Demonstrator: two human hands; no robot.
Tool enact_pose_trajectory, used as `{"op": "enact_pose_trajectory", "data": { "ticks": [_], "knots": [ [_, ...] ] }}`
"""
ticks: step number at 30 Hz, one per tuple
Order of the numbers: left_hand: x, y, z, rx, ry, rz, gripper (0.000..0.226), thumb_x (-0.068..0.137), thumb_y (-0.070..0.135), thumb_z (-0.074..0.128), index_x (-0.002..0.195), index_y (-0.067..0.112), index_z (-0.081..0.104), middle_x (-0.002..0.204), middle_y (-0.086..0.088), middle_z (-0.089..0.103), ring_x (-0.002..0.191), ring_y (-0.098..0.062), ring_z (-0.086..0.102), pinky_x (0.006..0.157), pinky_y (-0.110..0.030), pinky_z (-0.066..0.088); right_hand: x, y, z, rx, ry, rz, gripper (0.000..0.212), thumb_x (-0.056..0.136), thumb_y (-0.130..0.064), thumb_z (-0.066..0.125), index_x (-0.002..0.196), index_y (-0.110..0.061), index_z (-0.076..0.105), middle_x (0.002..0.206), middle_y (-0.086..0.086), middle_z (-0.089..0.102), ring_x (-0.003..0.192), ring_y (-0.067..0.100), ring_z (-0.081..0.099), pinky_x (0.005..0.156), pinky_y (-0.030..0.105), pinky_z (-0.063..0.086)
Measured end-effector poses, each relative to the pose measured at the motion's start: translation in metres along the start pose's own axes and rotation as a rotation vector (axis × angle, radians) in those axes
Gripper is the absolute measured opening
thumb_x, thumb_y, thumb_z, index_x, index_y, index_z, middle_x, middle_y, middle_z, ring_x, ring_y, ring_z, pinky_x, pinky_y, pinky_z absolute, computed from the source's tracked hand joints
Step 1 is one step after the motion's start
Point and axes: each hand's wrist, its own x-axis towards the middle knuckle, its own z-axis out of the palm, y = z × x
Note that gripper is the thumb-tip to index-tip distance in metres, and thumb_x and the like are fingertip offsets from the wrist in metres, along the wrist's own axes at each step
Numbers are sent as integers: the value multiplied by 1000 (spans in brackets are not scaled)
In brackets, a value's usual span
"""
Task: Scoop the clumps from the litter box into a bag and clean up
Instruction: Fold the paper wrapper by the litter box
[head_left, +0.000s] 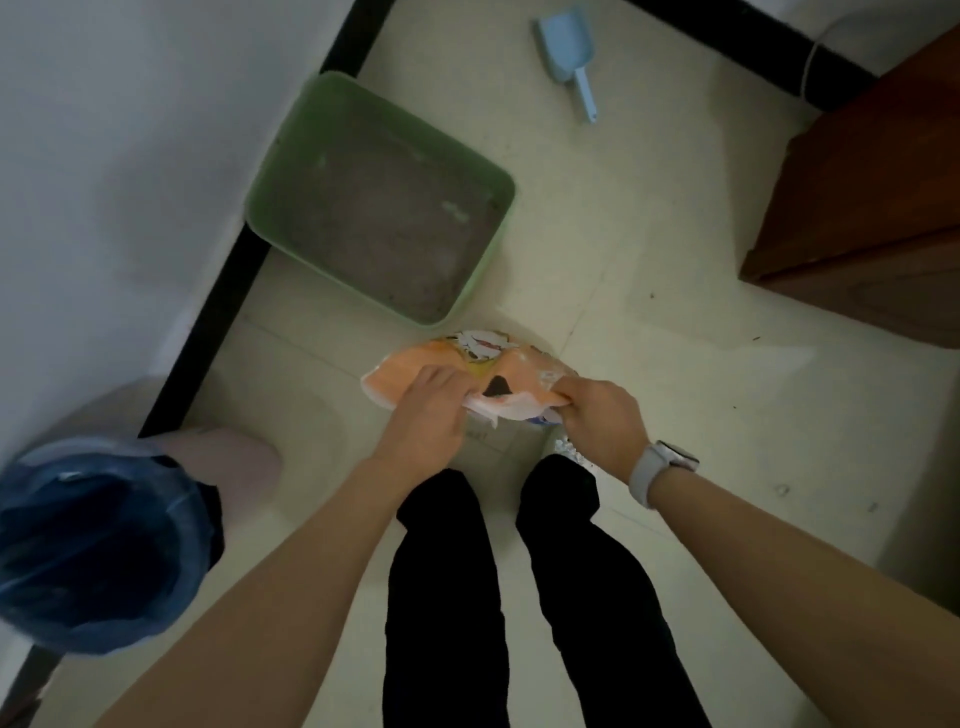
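one crinkled orange plastic bag (415, 371), printed at its top, hung over the pale tiled floor (675, 395), just in front of one rounded-rectangular green plastic litter box (291, 156) holding grey, grainy litter. one pale blue plastic scoop (569, 54) lay well apart near the floor's far edge. two hands held the bag: the left hand (426, 415) and right hand (602, 418) each curled fingers pinching its gathered mouth. one blue-lined round bin (88, 545) stood at the left wall.

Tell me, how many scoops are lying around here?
1: a blue scoop lies on the floor beyond the green litter box, untouched. Any other would be hidden from view.
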Motion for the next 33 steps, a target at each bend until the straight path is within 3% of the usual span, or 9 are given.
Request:
{"op": "enact_pose_trajectory", "data": {
  "ticks": [4,8,12,16,21,25,27,29,33],
  "knots": [
    [25,4,27,74,-85,154,25,78,-7,53,102,0,58,98,-17,60,96,-35,51,84,-32,34,26,30,4,48,-16,62,22,90,-17,47,100,-9,65,101,17,65,96,36,56,69,32,36],
    [51,29,50,112,-165,196,37,89,4,50,124,10,43,114,-8,57,105,-27,49,96,-32,27,34,57,-7,137,-57,83,19,90,-12,49,92,-3,66,94,20,65,88,38,56,65,34,31],
    [77,44,56,40,-55,132,46,91,3,45,136,10,37,106,-12,63,95,-33,57,82,-37,40,34,76,-15,348,-49,122,17,90,-10,53,92,0,67,90,17,66,80,30,55,63,24,35],
    [89,53,58,33,54,109,43,95,7,41,136,19,39,108,-7,63,90,-30,57,66,-29,28,30,102,-15,299,95,223,15,88,-14,56,97,-4,63,94,12,59,86,26,51,68,24,30],
    [102,68,58,93,-106,192,51,92,35,52,139,29,31,107,-3,60,91,-25,56,79,-34,37,26,93,-18,404,77,119,10,84,-1,61,85,6,67,82,9,51,75,20,47,62,13,32],
    [112,78,65,164,-155,212,59,81,49,61,129,32,32,112,-1,56,82,-19,47,75,-34,38,31,86,-20,687,78,170,10,82,2,62,79,-7,60,79,-6,51,74,18,54,69,14,45],
    [115,80,73,184,-124,180,56,81,49,62,129,28,40,116,-2,56,92,-22,54,78,-34,37,32,88,-22,745,102,168,25,81,3,63,71,-17,53,80,-8,50,77,16,57,71,19,49],
    [121,81,81,192,-67,186,45,83,44,60,121,21,52,113,-3,58,97,-24,55,75,-32,34,32,87,-26,768,95,134,30,81,3,62,68,-22,52,81,-7,53,77,8,57,66,11,46],
    [126,86,87,212,69,249,26,83,32,50,80,10,64,78,-9,62,53,-24,55,52,-24,32,34,95,-36,779,154,74,25,82,0,61,80,-23,53,79,-11,58,70,-7,55,64,7,42]
  ]
}}
